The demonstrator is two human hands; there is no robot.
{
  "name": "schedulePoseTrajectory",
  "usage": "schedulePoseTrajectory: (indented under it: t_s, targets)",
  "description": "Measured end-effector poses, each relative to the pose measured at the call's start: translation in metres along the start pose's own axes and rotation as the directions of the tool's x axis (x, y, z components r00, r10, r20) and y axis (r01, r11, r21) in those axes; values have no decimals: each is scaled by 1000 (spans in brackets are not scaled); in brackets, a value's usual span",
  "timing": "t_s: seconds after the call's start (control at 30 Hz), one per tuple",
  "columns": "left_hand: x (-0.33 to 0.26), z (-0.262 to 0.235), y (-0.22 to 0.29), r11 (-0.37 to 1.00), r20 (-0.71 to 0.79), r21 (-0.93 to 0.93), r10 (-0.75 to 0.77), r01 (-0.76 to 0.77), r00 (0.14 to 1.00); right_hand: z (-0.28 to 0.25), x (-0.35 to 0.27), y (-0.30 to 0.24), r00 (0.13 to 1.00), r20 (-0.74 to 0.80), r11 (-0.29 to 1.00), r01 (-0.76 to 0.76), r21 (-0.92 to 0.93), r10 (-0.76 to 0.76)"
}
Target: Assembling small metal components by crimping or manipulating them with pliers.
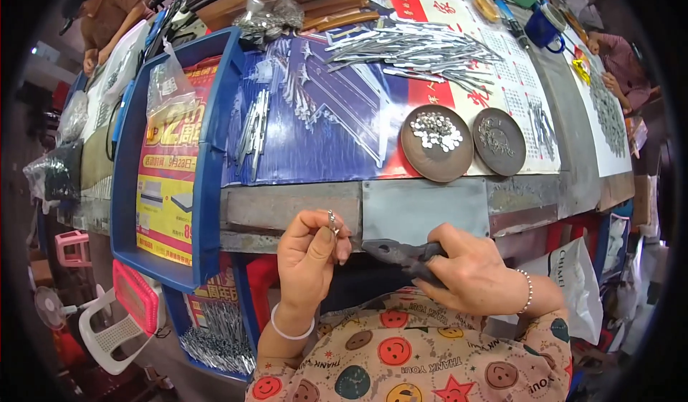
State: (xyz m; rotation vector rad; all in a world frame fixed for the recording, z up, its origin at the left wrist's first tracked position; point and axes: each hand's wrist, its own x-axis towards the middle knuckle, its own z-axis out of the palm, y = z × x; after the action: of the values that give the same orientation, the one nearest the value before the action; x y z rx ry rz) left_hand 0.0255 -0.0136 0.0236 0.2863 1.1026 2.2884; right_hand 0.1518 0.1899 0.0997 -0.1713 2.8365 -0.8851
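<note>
In my left hand [304,255], thumb and fingers are closed on a small shiny metal piece [332,219], too small for its kind to show. My right hand [469,269] is wrapped round the handles of dark pliers [394,250]. The pliers' jaws point left, a short gap from my left fingertips. Both hands are above my lap, just before the bench edge. Beyond them stand two round brown dishes: the left dish [414,157] bears bright silvery bits, and the smaller right dish [510,165] bears darker small parts.
Long thin metal strips [423,49] lie heaped at the back of the bench. On the left is a blue tray [209,187] with a plastic bag [170,90] in it; metal strips fill a lower tray [218,337]. A blue mug [545,28] stands back right. Other people sit at both sides.
</note>
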Motion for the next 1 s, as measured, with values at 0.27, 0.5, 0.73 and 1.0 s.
schedulePoseTrajectory:
  t_s: [0.27, 0.5, 0.73, 1.0]
  targets:
    - [-15, 17, -5, 978, -40, -33, -205, 204, 978, 10, -9, 13, 995, -50, 996, 86, -37, -88]
    - [-18, 26, -10, 961, -37, 36, -271, 272, 962, 15, -19, 22, 990, -97, 991, 95, -95, -104]
    - [-19, 32, -10, 956, -48, 101, -271, 275, 961, 14, -25, 24, 991, -83, 987, 96, -132, -107]
    - [-18, 29, -9, 938, -51, 184, -289, 293, 956, 15, -25, 24, 989, -88, 977, 100, -189, -118]
